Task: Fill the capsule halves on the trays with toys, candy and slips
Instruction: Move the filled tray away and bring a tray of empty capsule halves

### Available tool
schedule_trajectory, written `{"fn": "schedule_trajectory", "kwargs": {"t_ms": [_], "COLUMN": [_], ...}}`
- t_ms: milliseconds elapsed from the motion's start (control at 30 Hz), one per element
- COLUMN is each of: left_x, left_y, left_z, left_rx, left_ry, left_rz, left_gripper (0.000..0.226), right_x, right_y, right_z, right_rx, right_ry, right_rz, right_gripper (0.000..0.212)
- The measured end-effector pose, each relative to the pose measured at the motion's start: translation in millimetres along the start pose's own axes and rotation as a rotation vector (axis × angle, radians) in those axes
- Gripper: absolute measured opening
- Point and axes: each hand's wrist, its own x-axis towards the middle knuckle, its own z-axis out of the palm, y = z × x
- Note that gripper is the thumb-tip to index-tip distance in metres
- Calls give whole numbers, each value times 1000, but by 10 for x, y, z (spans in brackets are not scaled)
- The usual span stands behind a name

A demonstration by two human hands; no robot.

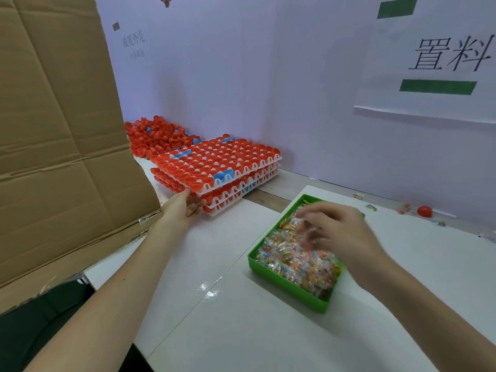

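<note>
Hovering over green bin (pixel 288 285) of wrapped candy (pixel 284 253), R hand (pixel 341 232): fingers spread, blurred; can't tell if holding anything. L hand (pixel 182 208): fingers straight, touching near corner of tray stack (pixel 241 187) w/ red + blue capsule halves (pixel 222 157). Loose halves (pixel 155 135) behind, by wall (pixel 268 76).

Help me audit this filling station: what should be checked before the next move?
1. Left hand touches the tray stack at its near corner: ok.
2. Capsule halves sit open side up on top of the stack: ok.
3. Green bin holds plenty of wrapped pieces: ok.
4. Right hand, above the bin, has a piece: cannot tell, blurred.
5. No strays on the table: not ok, a red capsule lies loose at the far right.
</note>
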Motion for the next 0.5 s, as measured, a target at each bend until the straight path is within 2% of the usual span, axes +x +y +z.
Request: {"fn": "schedule_trajectory", "kwargs": {"t_ms": [67,100,267,500], "left_x": [-5,-3,52,162], "left_y": [-38,-60,-144,-114], "left_z": [10,8,-31,-127], "left_rx": [-21,-28,-53,1], "left_ry": [3,8,-15,-61], "left_rz": [27,33,45,43], "left_gripper": [16,16,22,10], "right_x": [504,738,1600,2021], "right_y": [-101,-148,-192,0], "right_z": [408,590,1116,1374], "right_rx": [-13,-8,243,281], "right_ry": [-66,-71,-4,148], "right_rz": [112,158,406,465], "right_gripper": [14,15,36,26]}}
